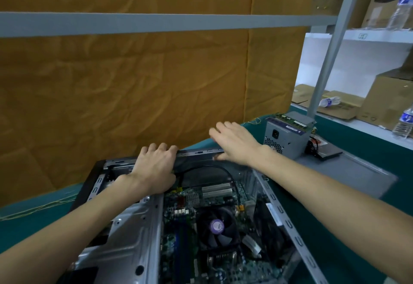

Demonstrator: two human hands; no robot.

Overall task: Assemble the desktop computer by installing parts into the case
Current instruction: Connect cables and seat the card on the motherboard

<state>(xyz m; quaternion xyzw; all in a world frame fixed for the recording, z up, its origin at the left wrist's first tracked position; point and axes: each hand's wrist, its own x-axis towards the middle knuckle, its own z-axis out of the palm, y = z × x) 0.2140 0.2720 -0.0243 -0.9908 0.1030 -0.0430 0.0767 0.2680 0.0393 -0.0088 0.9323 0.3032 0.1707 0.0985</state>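
Observation:
An open computer case (288, 221) lies on the green table, its motherboard (192, 203) and round CPU fan (216, 228) showing inside. My left hand (154, 167) grips the case's far rim, fingers curled over the edge. My right hand (234, 142) hovers above the far right corner of the case with fingers spread and holds nothing. A grey power supply (286, 136) stands on the table to the right of the case, with a memory stick (290, 120) lying on top of it.
A grey side panel (348, 172) lies flat right of the case, a dark flat drive (326, 152) on it near the power supply. An orange cloth wall rises behind. Shelves at right hold cardboard boxes and water bottles (404, 123).

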